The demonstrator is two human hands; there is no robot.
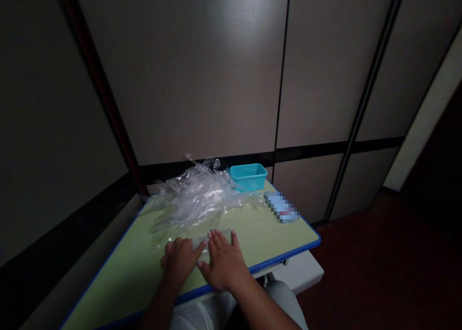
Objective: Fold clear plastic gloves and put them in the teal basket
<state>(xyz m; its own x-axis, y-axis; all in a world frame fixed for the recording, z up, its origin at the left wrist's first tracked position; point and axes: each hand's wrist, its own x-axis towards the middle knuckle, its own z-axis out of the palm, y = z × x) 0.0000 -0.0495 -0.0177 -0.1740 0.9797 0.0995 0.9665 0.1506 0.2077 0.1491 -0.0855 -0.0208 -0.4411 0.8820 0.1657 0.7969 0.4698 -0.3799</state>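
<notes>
A small clear plastic bag [200, 244] lies flattened on the pale green table [263, 229] near its front edge. My left hand [180, 258] rests at the bag's left side, thumb stretched toward the right and the other fingers bent. My right hand [224, 261] lies flat with its fingers spread, over the bag's right part and the tabletop. Beyond both hands is a loose heap of crumpled clear plastic bags [202, 195], some overlapping one another.
A turquoise plastic basket [249, 178] stands at the table's back right corner. A pixelated flat item [281, 207] lies by the right edge. A dark round object [218, 165] shows behind the heap. Cabinet panels [202, 79] rise behind the table.
</notes>
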